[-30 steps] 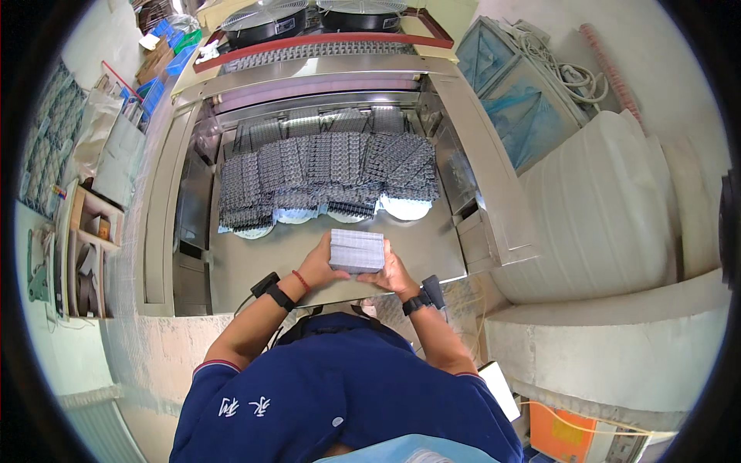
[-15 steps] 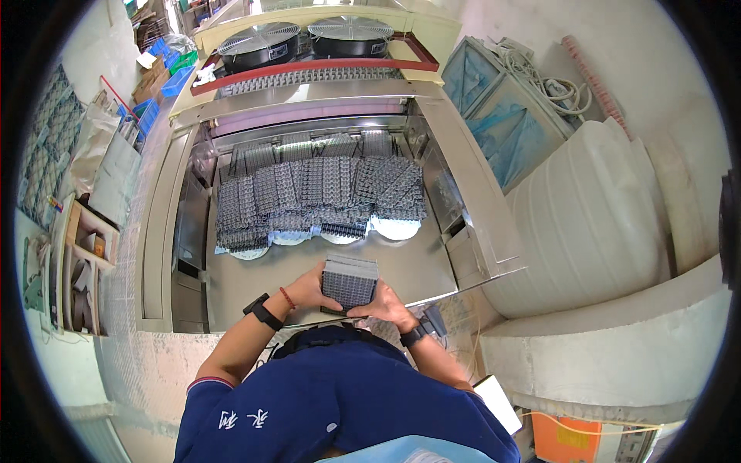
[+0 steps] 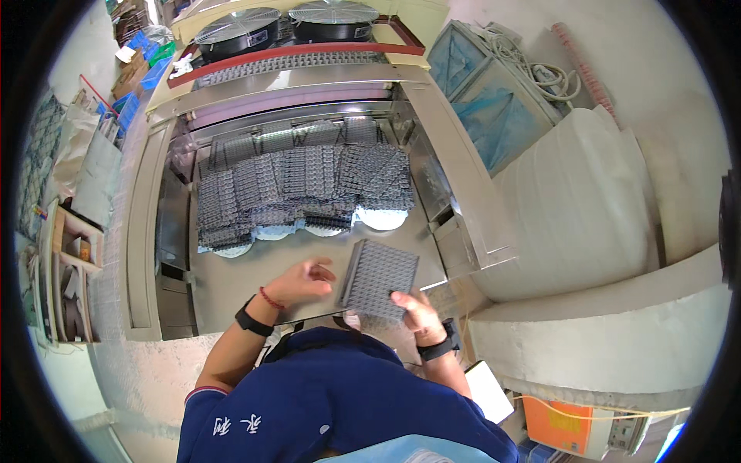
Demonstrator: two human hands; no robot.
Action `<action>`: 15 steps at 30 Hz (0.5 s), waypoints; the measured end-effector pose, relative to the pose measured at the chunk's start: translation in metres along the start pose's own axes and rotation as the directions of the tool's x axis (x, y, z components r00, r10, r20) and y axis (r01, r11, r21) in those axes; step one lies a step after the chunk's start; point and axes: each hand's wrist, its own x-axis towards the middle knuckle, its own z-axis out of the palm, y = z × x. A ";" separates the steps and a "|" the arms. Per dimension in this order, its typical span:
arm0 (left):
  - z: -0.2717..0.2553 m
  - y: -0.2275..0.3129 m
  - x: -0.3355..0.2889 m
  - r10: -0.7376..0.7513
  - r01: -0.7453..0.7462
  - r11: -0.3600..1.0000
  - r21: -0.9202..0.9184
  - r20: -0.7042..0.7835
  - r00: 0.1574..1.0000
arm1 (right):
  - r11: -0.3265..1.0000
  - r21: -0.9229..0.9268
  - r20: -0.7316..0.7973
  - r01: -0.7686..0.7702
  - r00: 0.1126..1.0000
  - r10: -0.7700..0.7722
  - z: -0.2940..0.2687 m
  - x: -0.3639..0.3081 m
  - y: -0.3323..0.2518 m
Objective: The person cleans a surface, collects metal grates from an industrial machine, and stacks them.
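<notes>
A block of dark grey, studded panels (image 3: 378, 276), apparently a stack seen on its broad patterned face, is tilted up in front of my body. My right hand (image 3: 419, 315) grips its lower right corner, thumb across the face. Left of the block, apart from it, my left hand (image 3: 303, 281) hangs over the steel tray surface with nothing in it, its fingers loosely bent and slightly blurred. Beyond my hands, several piles of similar grey panels (image 3: 309, 177) lie in overlapping rows, with pale blue-white round pieces (image 3: 382, 219) showing under their front edges.
The steel machine frame (image 3: 455, 177) surrounds the work surface on both sides. Two black fans (image 3: 333, 23) sit behind it. A white wrapped bulky roll (image 3: 571, 204) stands at the right, with grey-blue boxes (image 3: 494, 108) behind. Wooden shelves (image 3: 77, 262) are at the left.
My left hand has let go of the block and moved slightly left. The right hand has swung the block to the right and turned its broad face up. The whole view has shifted slightly.
</notes>
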 end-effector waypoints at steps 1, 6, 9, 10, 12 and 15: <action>-0.009 -0.010 -0.003 0.094 -0.094 0.995 -0.035 -0.006 0.996 | 0.999 -0.034 -0.103 -0.012 0.995 0.008 -0.003 -0.008 -0.017; -0.028 -0.017 -0.035 0.128 -0.140 0.988 -0.066 -0.161 0.979 | 0.974 -0.143 -0.132 0.176 0.972 -0.195 -0.057 -0.002 -0.108; -0.028 -0.019 -0.045 0.139 -0.176 0.974 -0.143 -0.237 0.961 | 0.973 -0.151 -0.289 0.176 0.933 -0.213 -0.096 0.019 -0.165; -0.027 -0.020 -0.048 0.144 -0.183 0.973 -0.143 -0.244 0.959 | 0.972 -0.154 -0.281 0.175 0.936 -0.213 -0.102 0.030 -0.181; -0.026 -0.023 -0.054 0.142 -0.183 0.973 -0.139 -0.264 0.954 | 0.972 -0.205 -0.393 0.117 0.899 -0.191 -0.117 0.049 -0.204; -0.029 -0.034 -0.060 0.149 -0.199 0.968 -0.153 -0.287 0.946 | 0.983 -0.186 -0.371 0.006 0.926 -0.075 -0.144 0.075 -0.218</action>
